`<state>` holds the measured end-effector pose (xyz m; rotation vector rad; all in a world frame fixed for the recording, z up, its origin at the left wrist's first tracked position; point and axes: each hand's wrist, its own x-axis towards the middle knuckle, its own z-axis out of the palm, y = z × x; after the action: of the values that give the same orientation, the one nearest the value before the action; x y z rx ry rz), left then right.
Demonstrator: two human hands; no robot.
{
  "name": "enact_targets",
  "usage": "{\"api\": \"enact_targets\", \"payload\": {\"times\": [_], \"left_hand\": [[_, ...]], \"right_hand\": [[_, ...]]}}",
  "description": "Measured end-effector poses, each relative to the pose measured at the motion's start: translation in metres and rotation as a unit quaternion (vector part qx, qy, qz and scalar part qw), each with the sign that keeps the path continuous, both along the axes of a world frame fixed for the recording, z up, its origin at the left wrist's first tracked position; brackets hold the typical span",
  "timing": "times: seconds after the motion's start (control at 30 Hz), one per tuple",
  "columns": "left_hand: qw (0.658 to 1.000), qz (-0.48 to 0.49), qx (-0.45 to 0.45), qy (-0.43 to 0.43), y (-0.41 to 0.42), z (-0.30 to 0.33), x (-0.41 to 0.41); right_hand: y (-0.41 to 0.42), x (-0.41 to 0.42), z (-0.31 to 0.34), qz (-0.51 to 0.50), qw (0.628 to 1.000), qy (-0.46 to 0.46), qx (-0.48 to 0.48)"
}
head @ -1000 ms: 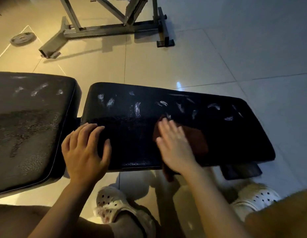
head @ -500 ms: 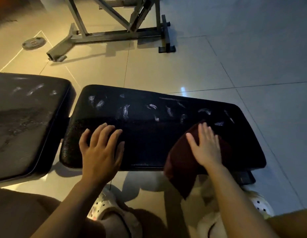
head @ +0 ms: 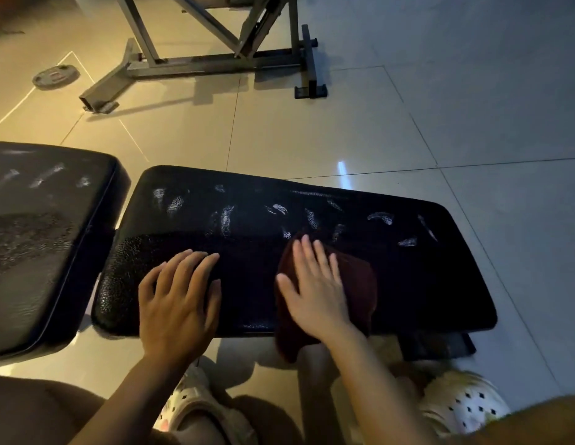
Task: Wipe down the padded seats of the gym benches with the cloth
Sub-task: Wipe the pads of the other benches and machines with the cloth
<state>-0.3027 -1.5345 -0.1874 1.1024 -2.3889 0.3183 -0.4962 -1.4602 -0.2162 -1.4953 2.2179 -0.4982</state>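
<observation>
Padding on the far left, a second black pad (head: 39, 245), is sitting just left of the left hand, its surface showing pale scuffs, with a narrow gap parting it from the seat (head: 408, 277). Beyond that pad, well away from both hands, a weight plate (head: 56, 78) is lying flat on the tiled floor (head: 440, 107), and a grey frame (head: 196, 62) is standing to the plate's right, straight out past the left hand's fingertips. The left hand (head: 178, 303) is resting palm down on the seat's near left part, fingers fairly straight and spread, gripping nothing. The seat is stretching out under both hands, running right of the left hand and on past the right one, its far half carrying white worn patches just ahead of the right fingertips. The right hand (head: 315, 290) is lying flat on the cloth (head: 360, 284), fingers straight and close together, pressing it against the seat rather than curling round it. The cloth, dark reddish brown, is lying under that palm on the seat's near middle, showing to the hand's right and past its fingertips, and one end is hanging over the seat's near edge below the wrist. Below the left wrist a pale perforated clog (head: 196, 403) is showing, and another clog (head: 463, 409) is sitting down to the right of the right forearm. A dark base (head: 437, 345) is showing under the seat's near right edge, right of the right wrist.
</observation>
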Motion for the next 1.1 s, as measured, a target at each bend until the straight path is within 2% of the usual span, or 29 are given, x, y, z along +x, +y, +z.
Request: {"api": "enact_targets", "payload": {"times": [0.1,0.2,0.33,0.47,0.63,0.8,0.97,1.1], "left_hand": [[0.996,-0.006,0.038,0.077,0.002,0.006,0.001],[0.99,-0.011,0.064,0.124,0.002,0.01,0.005],[0.993,-0.052,0.045,0.097,0.005,0.011,0.009],[0.994,-0.092,0.02,0.062,0.015,0.01,-0.008],[0.995,-0.095,0.029,0.0,0.025,-0.011,-0.04],[0.995,-0.074,-0.007,-0.062,0.025,-0.021,-0.047],[0.996,-0.059,-0.027,-0.061,0.026,-0.026,-0.05],[0.999,-0.016,-0.002,-0.043,0.028,-0.022,-0.055]], "right_hand": [[-0.008,0.059,0.016,0.121,0.992,-0.022,-0.042],[-0.014,0.083,0.021,0.152,0.986,-0.014,-0.064],[-0.007,0.064,0.012,0.085,0.995,0.011,-0.048],[0.016,0.009,-0.011,-0.064,0.998,0.017,-0.008],[0.056,-0.102,-0.05,-0.237,0.968,0.034,0.079],[0.078,-0.181,-0.075,-0.336,0.933,0.024,0.13],[0.074,-0.159,-0.068,-0.366,0.92,0.004,0.138],[0.066,-0.088,-0.05,-0.241,0.967,0.019,0.082]]}}
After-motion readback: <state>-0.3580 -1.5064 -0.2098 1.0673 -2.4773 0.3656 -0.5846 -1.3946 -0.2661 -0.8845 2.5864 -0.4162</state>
